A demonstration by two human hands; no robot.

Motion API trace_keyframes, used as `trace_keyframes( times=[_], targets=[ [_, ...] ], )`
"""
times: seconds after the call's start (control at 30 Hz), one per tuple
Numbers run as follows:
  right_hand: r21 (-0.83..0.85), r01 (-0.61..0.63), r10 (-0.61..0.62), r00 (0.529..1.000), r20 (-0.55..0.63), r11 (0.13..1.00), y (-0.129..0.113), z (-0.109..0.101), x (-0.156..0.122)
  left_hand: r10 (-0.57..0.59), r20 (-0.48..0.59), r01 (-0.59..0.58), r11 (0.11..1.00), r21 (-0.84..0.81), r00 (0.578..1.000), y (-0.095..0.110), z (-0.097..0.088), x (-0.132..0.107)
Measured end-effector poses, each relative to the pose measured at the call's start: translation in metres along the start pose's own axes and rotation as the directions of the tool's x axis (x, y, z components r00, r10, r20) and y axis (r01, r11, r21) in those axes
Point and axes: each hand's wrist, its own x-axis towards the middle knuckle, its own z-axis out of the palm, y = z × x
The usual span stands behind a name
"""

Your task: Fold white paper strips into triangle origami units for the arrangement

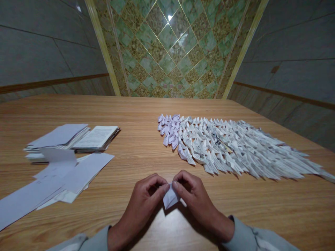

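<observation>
Between my hands is a small piece of folded white paper (170, 199), held just above the table near its front. My left hand (146, 196) pinches its upper left corner between thumb and fingers. The upper right corner is pinched the same way by my right hand (193, 195). Creases and a pointed lower end show on the paper; my fingers cover its upper edges. Beyond my right hand stand many folded paper boats (214, 146) in tight rows, plain white ones at the left end and printed ones to the right.
Loose white sheets (86, 172) lie spread on the left of the wooden table (136, 139). Behind them are a stack of paper (59, 136) and a pile of printed pages (96, 137). A tiled wall (167, 52) rises past the table's far edge.
</observation>
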Motion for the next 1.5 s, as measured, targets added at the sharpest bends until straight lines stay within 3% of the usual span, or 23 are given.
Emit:
trace_keyframes(
  times=[0.43,0.6,0.87,1.07,1.3,1.5],
  targets=[
    [0.063,-0.030,0.029,0.999,0.016,0.998,0.000,-0.003,0.000,-0.123,0.077,0.137,0.966,-0.217,0.989,-0.007,-0.002,0.004],
    [0.039,-0.013,0.011,0.998,0.058,0.999,0.001,-0.001,-0.001,-0.099,0.095,0.118,0.969,-0.217,0.991,-0.006,-0.001,0.002],
    [0.131,-0.068,0.068,0.998,0.004,0.989,0.005,-0.002,0.000,-0.207,0.078,0.219,0.952,-0.214,0.975,-0.005,-0.003,0.007],
    [-0.034,0.024,-0.022,0.998,0.059,0.999,0.003,-0.001,-0.002,-0.151,0.119,0.166,0.978,-0.127,0.981,-0.004,-0.002,0.001],
    [0.067,-0.041,0.044,0.999,-0.032,0.997,0.003,-0.001,0.000,-0.171,0.160,0.205,0.951,-0.230,0.972,-0.006,0.001,0.001],
    [-0.014,-0.001,0.000,0.997,-0.079,1.000,0.006,0.000,-0.003,-0.212,0.221,0.260,0.942,-0.213,0.952,-0.014,0.002,0.001]
  ],
)
